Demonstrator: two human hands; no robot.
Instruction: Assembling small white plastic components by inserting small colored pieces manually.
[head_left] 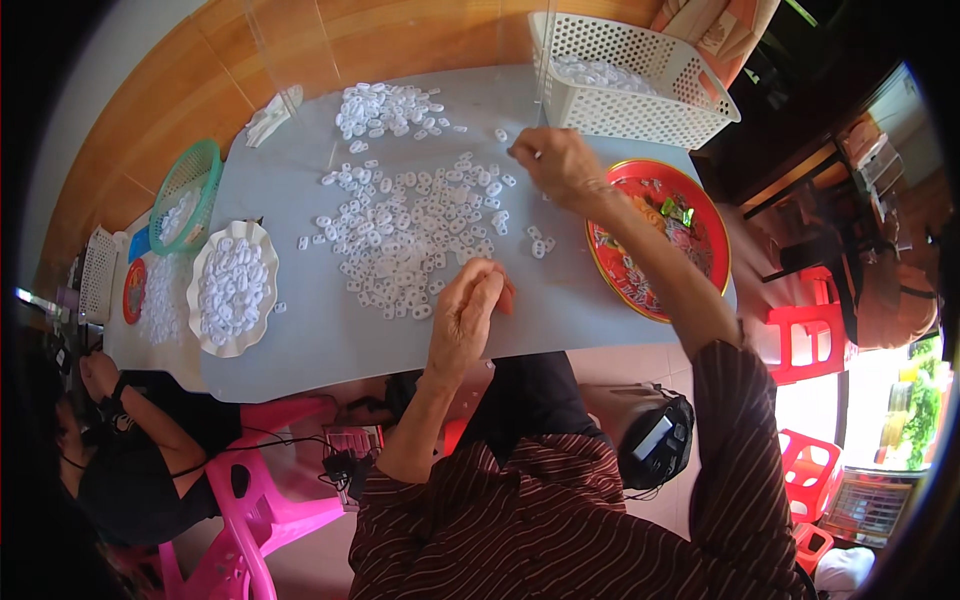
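My left hand (467, 310) is closed at the table's near edge, its fingers curled round a small orange-red piece (507, 296) that shows only at one side. Farther off to the right, my right hand (560, 168) hovers over the grey table (330, 350) with its fingers drawn together; whatever is between them is hidden. Just left of those fingertips lies a small white plastic piece (500, 134) with holes. A wide spread of similar white pieces (400, 235) covers the middle of the table, and another heap (380, 108) lies at the far side.
A red round tray (718, 205) with small colourful items stands under my right forearm. Behind it is a white perforated basket (640, 118). To the left are a white scalloped dish (268, 250) of white pieces and a green basket (212, 165). Another person (150, 470) sits at left.
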